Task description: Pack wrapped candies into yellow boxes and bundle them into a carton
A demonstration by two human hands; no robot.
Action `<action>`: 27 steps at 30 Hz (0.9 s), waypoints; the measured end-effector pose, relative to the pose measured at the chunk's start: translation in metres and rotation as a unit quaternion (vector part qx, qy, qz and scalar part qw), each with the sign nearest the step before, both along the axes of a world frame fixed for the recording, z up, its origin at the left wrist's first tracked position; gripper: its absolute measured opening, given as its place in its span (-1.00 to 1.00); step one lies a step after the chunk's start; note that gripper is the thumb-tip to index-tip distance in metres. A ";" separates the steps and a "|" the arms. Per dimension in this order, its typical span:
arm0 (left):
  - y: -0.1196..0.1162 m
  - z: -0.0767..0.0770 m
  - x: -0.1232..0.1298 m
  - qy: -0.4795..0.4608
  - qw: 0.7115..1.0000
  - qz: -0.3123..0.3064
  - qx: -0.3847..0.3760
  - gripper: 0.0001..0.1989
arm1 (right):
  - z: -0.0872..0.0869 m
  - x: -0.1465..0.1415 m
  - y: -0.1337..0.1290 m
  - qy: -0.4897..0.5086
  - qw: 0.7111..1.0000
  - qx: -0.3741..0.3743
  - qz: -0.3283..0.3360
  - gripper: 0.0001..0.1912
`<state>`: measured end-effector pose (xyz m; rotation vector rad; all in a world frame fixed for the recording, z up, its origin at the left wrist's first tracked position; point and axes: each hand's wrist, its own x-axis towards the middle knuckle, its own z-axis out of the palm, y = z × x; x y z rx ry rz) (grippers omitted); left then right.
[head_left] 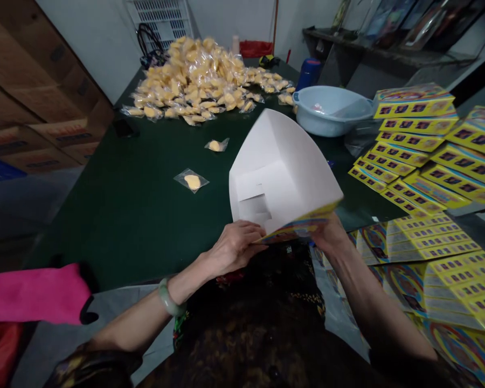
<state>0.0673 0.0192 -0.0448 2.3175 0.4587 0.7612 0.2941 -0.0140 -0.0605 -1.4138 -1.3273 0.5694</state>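
An unfolded carton (283, 178) with a white inside and a yellow printed outside is tilted over the table's front edge, its interior facing the camera. My left hand (240, 245) pinches its lower left edge, a pale green bangle on the wrist. At the lower right, my right hand (327, 231) grips the carton's printed side, its fingers partly hidden behind it. Left of the carton, two clear packets with yellow pieces lie apart on the table, one nearer (192, 181) and one farther (216, 145).
A large heap of similar packets (198, 75) covers the back of the green table (145, 215). Behind the carton stand a light blue basin (333, 108) and a blue container (308, 74). Yellow printed cartons (412, 140) are stacked at right, with flat ones (448, 258) below. Brown boxes (36, 102) stand at left.
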 end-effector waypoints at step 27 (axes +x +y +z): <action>-0.033 0.024 -0.107 -0.076 0.825 0.552 0.097 -0.28 | 0.028 -0.081 0.012 -0.286 0.857 0.388 0.183 -0.72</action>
